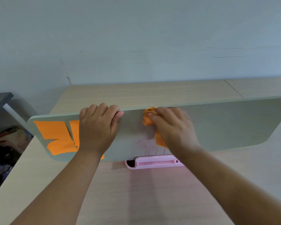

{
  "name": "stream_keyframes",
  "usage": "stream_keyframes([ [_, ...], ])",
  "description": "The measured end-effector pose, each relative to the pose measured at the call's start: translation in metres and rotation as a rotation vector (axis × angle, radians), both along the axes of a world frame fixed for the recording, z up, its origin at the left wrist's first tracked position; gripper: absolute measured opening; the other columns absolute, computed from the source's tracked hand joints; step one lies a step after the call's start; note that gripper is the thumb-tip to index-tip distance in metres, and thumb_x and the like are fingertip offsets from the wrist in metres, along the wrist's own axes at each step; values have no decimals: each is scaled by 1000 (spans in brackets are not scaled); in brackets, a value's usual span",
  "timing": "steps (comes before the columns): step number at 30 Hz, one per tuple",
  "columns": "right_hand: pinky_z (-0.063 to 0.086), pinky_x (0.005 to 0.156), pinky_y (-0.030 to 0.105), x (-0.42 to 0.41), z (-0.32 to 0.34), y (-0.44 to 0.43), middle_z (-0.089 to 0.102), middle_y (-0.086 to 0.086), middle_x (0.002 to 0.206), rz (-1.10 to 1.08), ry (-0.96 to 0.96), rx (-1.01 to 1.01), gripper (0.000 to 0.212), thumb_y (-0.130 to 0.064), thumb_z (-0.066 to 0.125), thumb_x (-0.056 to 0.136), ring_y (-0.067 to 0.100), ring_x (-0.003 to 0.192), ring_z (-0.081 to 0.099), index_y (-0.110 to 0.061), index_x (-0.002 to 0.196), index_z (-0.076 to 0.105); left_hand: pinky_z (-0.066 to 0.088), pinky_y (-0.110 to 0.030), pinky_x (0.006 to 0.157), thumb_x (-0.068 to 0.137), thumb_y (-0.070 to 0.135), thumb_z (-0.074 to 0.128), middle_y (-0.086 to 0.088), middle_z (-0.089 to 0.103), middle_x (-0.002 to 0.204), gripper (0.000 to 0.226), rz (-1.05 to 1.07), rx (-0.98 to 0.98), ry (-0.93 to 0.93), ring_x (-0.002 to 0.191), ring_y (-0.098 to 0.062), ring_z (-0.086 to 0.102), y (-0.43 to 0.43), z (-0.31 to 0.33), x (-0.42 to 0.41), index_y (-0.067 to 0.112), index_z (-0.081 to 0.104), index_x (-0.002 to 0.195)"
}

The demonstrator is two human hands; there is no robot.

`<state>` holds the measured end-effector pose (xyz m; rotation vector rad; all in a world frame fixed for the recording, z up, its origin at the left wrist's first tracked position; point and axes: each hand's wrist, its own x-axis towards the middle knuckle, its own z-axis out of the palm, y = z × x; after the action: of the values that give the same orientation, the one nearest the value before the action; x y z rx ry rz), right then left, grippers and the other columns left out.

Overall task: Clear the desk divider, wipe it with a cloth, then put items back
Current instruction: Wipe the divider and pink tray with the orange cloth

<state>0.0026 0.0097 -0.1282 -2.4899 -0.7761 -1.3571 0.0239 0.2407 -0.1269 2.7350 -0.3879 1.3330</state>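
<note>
From where I stand the wiping is under way, but the clearing looks only half done. The grey-green desk divider [225, 124] stands upright across the pale wooden desk [152, 200]. The left hand [97, 127] steadies it, four fingers curled over the top edge and the thumb lying along the near face. Just beside it, the right hand [172, 127] has its fingers bunched round an orange cloth [147, 119] and presses it against the panel near the top edge. Several orange sticky notes [53, 130] are stuck on the panel's left part, partly hidden by the left wrist, so I judge they must come off before that stretch can be wiped. Low in the middle there seems to be a pale sheet with pink marks, though it may only be a reflection. A pink holder [154, 163] sits at the divider's foot. The long right stretch looks bare, and putting things back is yet to come. Beyond the desk's left end are a dark shelf [0, 98] and a heap of bags [8, 140].
</note>
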Motion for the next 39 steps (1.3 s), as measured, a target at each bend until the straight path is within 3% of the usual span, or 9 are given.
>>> stream_keyframes([
  [6, 35, 67, 34, 1, -34, 27, 69, -6, 101, 16, -66, -223, 21, -12, 58, 93, 23, 71, 56, -21, 108, 70, 31, -41, 69, 105, 42, 34, -3, 52, 75, 40, -9, -11, -3, 71, -30, 46, 1, -1, 1, 16, 61, 91],
  [10, 36, 64, 35, -6, -44, -33, 71, -7, 103, -77, -63, -178, 19, -21, 70, 88, 25, 69, 59, -25, 106, 72, 29, -39, 69, 105, 42, 35, -3, 50, 74, 40, 3, -11, -25, 70, -28, 43, 1, -3, 3, 16, 60, 88],
  [13, 37, 69, 36, -8, -35, -60, 68, -8, 106, -177, -56, -92, 18, -25, 66, 92, 25, 76, 60, -30, 110, 67, 29, -39, 69, 104, 41, 36, -3, 51, 74, 39, 15, -13, -36, 70, -28, 43, -1, -5, 4, 15, 61, 88],
  [18, 41, 65, 36, 2, -7, -1, 68, -5, 107, -70, -105, 1, 15, -20, 61, 95, 26, 75, 58, -25, 107, 70, 28, -39, 70, 104, 42, 36, -3, 53, 76, 39, 21, 7, -24, 72, -28, 45, 0, -3, 2, 16, 61, 90],
  [23, 37, 60, 34, 2, -25, 36, 70, 0, 96, 1, -64, -155, 17, -9, 62, 91, 25, 65, 52, -17, 103, 72, 30, -40, 69, 104, 42, 37, -4, 53, 75, 39, 6, -10, -15, 72, -31, 46, 0, -1, 3, 16, 61, 89],
  [28, 43, 61, 35, -16, -49, -28, 70, -1, 92, -103, 28, -175, 16, -12, 65, 89, 27, 67, 59, -21, 98, 73, 28, -40, 68, 104, 41, 38, -4, 51, 73, 38, 2, -16, -35, 70, -30, 43, 1, -4, 3, 15, 61, 89],
  [32, 39, 64, 37, -14, -21, -70, 69, -1, 96, -203, -71, -38, 15, -19, 58, 95, 29, 70, 60, -25, 100, 71, 27, -39, 68, 104, 40, 38, -4, 51, 73, 37, 15, -16, -32, 70, -29, 43, -1, -4, 4, 16, 61, 88],
  [39, 40, 61, 35, 5, 16, 30, 70, 0, 95, -24, -158, -45, 13, -15, 62, 93, 27, 66, 53, -19, 98, 72, 31, -39, 70, 104, 36, 31, -1, 58, 80, 37, -56, 7, 133, 74, -29, 48, 4, 10, -4, 18, 60, 92],
])
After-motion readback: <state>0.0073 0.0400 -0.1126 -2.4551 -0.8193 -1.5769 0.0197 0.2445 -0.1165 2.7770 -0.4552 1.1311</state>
